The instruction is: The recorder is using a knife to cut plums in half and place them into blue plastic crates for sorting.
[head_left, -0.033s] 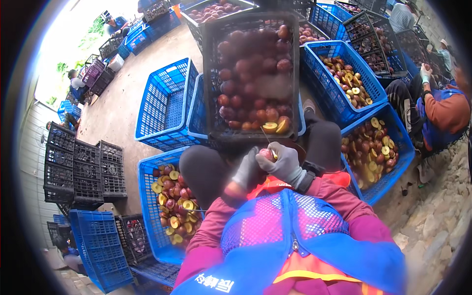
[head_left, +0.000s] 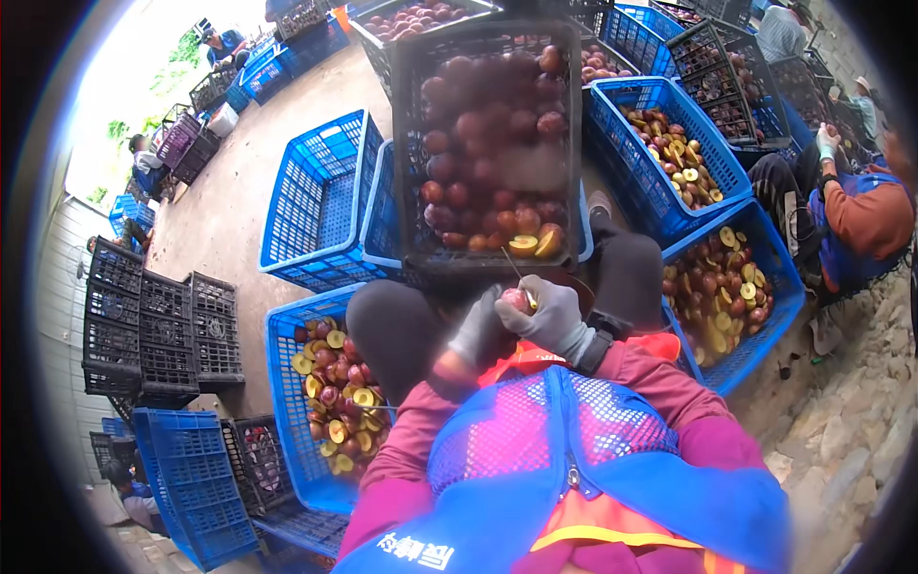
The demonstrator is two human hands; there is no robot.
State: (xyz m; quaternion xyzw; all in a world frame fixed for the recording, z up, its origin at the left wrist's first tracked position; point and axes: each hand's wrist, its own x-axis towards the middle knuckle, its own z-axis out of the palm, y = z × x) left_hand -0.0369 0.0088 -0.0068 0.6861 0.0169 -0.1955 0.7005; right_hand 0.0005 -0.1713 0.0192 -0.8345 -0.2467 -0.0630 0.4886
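A red plum (head_left: 516,300) is held between my two grey-gloved hands, just in front of my body. My left hand (head_left: 477,328) is closed around its left side, the dark fingertips against it. From the right, my right hand (head_left: 557,314) closes on a thin knife-like tool (head_left: 512,263) whose narrow end sticks up above the plum. A yellowish patch shows beside the plum under my right fingers; I cannot make out what it is. Beyond my hands a black crate (head_left: 409,172) of whole plums lies tilted toward me, with cut plum halves (head_left: 535,242) at its near edge.
Cut plums fill a blue crate (head_left: 280,383) at my left knee and two at my right, the nearer blue crate (head_left: 784,320) and a farther one (head_left: 669,225). A blue crate (head_left: 320,206) stands front left. Black crates (head_left: 143,320) stack at left. A co-worker (head_left: 865,225) sits right.
The whole view has shifted very slightly. My hands stay together on the plum, with almost no visible movement.
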